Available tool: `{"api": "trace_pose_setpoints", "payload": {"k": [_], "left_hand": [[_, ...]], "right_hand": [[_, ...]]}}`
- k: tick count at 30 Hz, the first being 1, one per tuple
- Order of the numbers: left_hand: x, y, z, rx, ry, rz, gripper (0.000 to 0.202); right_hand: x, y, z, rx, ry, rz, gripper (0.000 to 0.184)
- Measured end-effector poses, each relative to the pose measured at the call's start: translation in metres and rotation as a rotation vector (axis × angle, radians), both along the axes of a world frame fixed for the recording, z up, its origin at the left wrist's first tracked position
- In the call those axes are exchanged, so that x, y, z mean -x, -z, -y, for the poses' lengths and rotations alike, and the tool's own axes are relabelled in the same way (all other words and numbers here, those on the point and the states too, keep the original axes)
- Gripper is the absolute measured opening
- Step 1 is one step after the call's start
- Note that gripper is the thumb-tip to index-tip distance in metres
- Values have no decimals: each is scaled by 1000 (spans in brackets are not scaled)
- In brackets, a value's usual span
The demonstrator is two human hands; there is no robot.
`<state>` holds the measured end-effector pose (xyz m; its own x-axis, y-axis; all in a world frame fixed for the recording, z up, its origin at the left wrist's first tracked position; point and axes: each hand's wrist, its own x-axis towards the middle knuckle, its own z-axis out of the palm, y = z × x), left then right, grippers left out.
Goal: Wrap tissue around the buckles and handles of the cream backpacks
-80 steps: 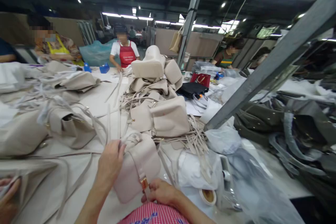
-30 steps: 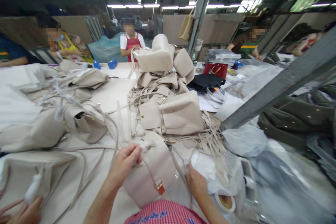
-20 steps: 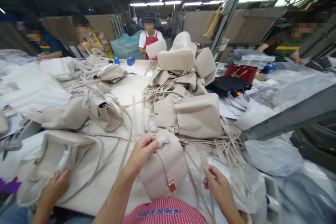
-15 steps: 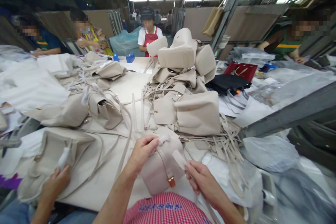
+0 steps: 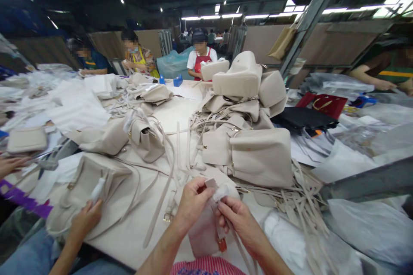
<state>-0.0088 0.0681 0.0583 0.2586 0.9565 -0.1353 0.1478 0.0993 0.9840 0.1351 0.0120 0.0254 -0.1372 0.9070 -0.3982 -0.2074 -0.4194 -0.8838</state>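
In front of me lies a small beige handbag (image 5: 201, 234), partly covered by my hands, with an orange-covered buckle (image 5: 222, 245) low on its front. My left hand (image 5: 193, 202) pinches a flat beige tab (image 5: 211, 183) above the bag. Close beside it, my right hand (image 5: 235, 215) has its fingers closed on a thin beige strap (image 5: 238, 242), which hangs down toward my apron. White wrapping (image 5: 221, 193) sits between both hands, at the fingertips of the right one. Exactly how tab, strap and wrapping join is hidden by the fingers.
Beige bags (image 5: 261, 154) are piled just beyond, with loose straps (image 5: 301, 206) at right. A co-worker's hand (image 5: 87, 219) holds an open bag (image 5: 103, 169) on my left. Clear plastic (image 5: 364, 227) and a slanting metal post (image 5: 371, 178) are at right. Other people work across the table.
My hands have come together over the bag. The tab, earlier in my right hand, is now at my left fingers, and my right hand is up by the white wrapping. The view has shifted left.
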Motion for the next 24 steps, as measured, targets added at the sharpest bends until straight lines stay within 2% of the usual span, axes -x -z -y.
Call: {"api": "trace_pose_setpoints", "payload": {"k": [3, 6, 8, 12, 16, 18, 20, 24], "left_hand": [[1, -19, 10, -249, -35, -165, 14], [4, -30, 25, -369, 81, -223, 19], [5, -29, 36, -370, 181, -243, 21], [5, -13, 57, -249, 320, -223, 29], [7, -4, 70, -166, 328, -176, 28], [7, -1, 74, -75, 303, -113, 23], [6, 5, 76, 97, 246, 8, 22], [-2, 19, 79, 435, 58, 266, 22]], "right_hand": [[-19, 1, 25, 113, -107, 26, 43], [-32, -2, 46, 125, -151, 66, 40], [-34, -5, 52, 63, -139, 101, 36], [-27, -9, 50, -64, -116, 97, 25], [-19, -4, 48, -75, -107, 125, 20], [-16, -2, 50, -62, -72, 127, 18], [-16, -2, 53, -42, -49, 120, 18], [-19, -6, 61, 0, -19, 94, 22]]}}
